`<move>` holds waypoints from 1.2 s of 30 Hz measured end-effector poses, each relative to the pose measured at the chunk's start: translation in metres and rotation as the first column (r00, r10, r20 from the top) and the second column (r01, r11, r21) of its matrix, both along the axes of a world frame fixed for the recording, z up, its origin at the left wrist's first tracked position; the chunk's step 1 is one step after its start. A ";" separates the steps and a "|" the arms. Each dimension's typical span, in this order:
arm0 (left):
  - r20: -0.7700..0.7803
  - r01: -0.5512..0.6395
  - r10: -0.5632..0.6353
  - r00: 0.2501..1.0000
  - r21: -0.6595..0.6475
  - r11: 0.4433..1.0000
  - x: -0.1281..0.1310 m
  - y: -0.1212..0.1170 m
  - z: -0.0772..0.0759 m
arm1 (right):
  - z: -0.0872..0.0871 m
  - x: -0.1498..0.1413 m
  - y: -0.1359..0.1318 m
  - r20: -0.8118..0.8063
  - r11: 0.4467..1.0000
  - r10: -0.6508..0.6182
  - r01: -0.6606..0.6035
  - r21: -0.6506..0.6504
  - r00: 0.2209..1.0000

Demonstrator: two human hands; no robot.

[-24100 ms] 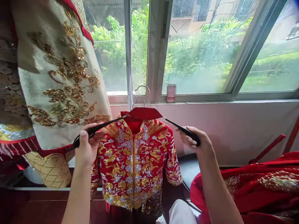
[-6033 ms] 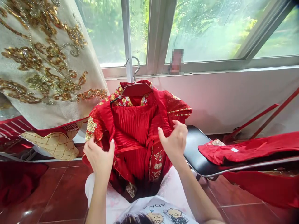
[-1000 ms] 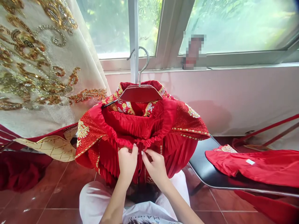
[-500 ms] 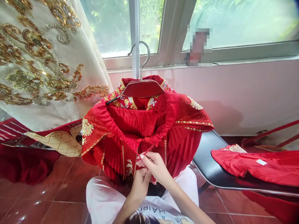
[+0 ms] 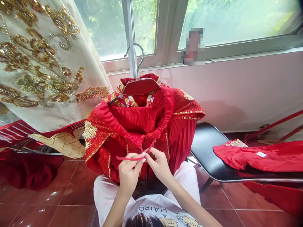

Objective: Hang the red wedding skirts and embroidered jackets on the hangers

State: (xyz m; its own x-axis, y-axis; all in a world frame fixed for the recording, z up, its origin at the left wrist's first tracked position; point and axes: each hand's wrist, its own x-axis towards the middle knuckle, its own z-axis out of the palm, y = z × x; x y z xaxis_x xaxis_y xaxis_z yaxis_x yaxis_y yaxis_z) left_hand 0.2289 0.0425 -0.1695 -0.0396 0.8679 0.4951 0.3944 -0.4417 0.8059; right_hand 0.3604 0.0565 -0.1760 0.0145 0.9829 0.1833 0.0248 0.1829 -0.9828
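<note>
Red cord: since the frame half a second before, one end had swung out leftward across the left hand, which had come up from beneath the right hand.
Left fingers: closed in a pinch on the cord, loose end projecting past them to the left.
Right fingers: thumb and index pinched the cord where it crossed, tips close beside the left fingertips.
Skirt: red, pleated, in front of the person; gathered waistband looped below the hanger, cord strands running from its front to both hands.
Jacket: embroidered collar showed behind the hanger.
Hanger hook: beside the white pole; what it hung from, could not tell.
Chair: black, to the right; red garment lay across it.
Cream garment: sequinned, hanging at left.
</note>
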 end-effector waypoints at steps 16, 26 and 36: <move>0.693 0.191 0.151 0.705 -0.391 0.900 0.023 0.021 0.003 | 0.000 -0.004 -0.009 0.194 0.974 -0.031 -0.014 0.226 0.981; 0.980 0.412 0.185 -0.074 -0.138 0.901 -0.013 -0.001 0.001 | 0.004 -0.007 -0.005 0.173 0.981 0.108 -0.133 0.139 0.979; 0.537 -0.353 0.270 0.799 0.055 0.934 -0.118 -0.020 0.022 | 0.009 0.005 -0.008 0.222 0.986 0.074 -0.105 0.132 0.972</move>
State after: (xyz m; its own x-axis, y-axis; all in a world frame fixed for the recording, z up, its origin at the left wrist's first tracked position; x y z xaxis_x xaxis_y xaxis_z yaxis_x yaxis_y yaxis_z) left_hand 0.1112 0.0227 -0.1478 -0.5795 0.6838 0.4433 0.0787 -0.4945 0.8656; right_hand 0.3657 0.0489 -0.1673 -0.1276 0.9422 0.3098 0.2106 0.3310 -0.9198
